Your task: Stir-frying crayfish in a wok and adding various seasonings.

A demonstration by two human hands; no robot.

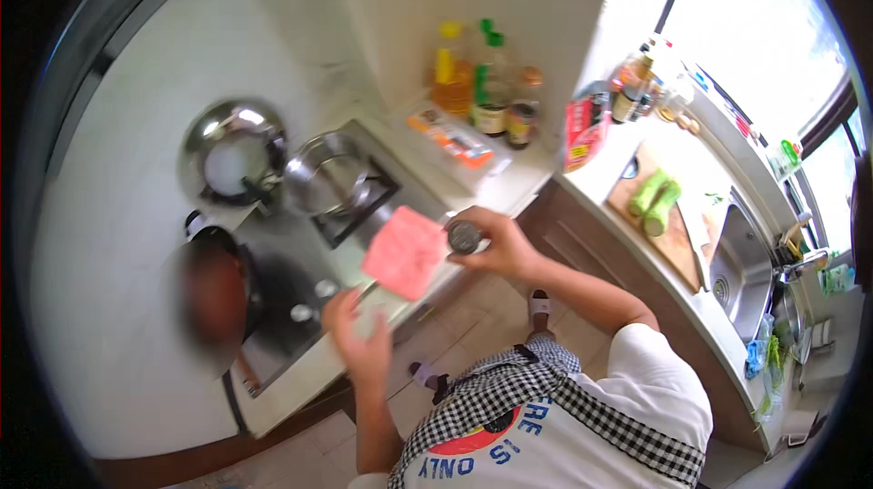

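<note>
My right hand (503, 243) grips a small container (464, 237), seen from above with its dark round top facing up. The container's sides are mostly hidden by my fingers. Just left of it lies a pink cloth (406, 253) at the counter's front edge. My left hand (361, 339) is near the front of the gas cooktop (290, 342), fingers apart and holding nothing that I can see. Two pale control knobs (300, 313) are close to its fingertips. A stainless steel pot (329, 174) rests on the burner grate (348, 233) farther back.
A shiny metal pan or lid (235, 151) and a blurred reddish-brown round pan (211, 298) stand left. Behind are an oil bottle (452, 79), sauce bottles (490, 100) and a clear package (457, 141). Rightward, green vegetable pieces (655, 202) and a knife (696, 236) lie on a cutting board (631, 216), beside the sink (740, 264).
</note>
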